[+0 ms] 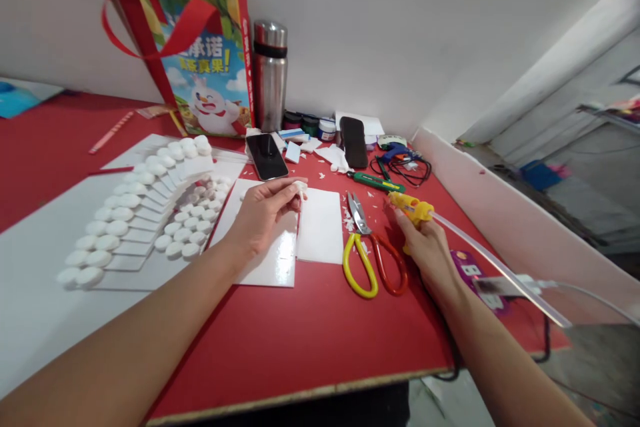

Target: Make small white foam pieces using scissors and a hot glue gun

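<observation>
My left hand (270,208) pinches a small white piece (300,187) above two white sheets, a glossy one (267,267) and a smaller one (321,226) beside it. On the right, my right hand (425,240) is closed around a yellow glue gun (413,208), with a long clear glue stick (495,267) sticking out of its back. Scissors (364,234) with one yellow and one red handle lie between my hands, their blades pointing away from me. Left of my left hand, rows of white discs (120,214) stand on a white board (55,254).
A picture bag (210,74) and a steel flask (271,80) stand at the back. Nearby lie two phones (267,156) (353,142), paint jars (310,125), a green cutter (377,182) and cables (413,167). A purple power strip (467,264) sits at right.
</observation>
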{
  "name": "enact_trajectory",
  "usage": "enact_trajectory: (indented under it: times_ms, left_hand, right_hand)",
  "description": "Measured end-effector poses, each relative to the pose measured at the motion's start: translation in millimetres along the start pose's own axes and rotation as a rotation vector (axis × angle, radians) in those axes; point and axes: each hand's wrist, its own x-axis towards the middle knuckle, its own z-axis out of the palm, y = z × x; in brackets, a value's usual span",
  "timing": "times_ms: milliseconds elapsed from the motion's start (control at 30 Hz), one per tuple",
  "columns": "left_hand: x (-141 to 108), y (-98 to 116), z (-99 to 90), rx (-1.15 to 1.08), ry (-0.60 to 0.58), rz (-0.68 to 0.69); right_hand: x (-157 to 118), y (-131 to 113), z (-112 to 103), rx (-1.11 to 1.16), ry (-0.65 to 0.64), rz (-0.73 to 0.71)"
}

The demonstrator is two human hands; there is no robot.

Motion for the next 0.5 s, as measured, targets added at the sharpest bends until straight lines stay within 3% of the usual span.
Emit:
enact_trajectory:
  times_ms: [233, 500]
  left_hand:
    - [-2.0, 0.2, 1.9, -0.001, -0.048, -0.031]
    - [-4.6, 3.2, 6.7, -0.063, -0.059, -0.092]
  right_hand:
    - [0.2, -0.7, -10.1, -0.352, 0.054, 0.015]
    - [-20.3, 2.5, -29.2, -0.504, -0.049, -0.084]
